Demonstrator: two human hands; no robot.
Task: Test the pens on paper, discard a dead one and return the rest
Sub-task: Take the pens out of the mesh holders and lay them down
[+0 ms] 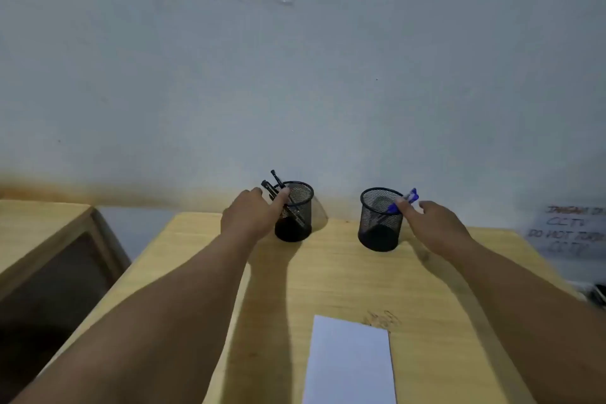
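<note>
Pens [282,197] in cups, wood desk [426,321], pale wall [328,75]

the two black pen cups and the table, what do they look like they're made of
Left black mesh pen cup and right black mesh pen cup: likely matt black wire mesh, since light shows through the walls. Pale yellow wooden table: wood or wood-look laminate, with visible grain lines and a dull sheen.

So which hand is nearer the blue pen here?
Right. The right hand touches the blue pen with its fingertips at the rim of the right mesh cup. The left hand is off at the left mesh cup, on the black pens.
</note>
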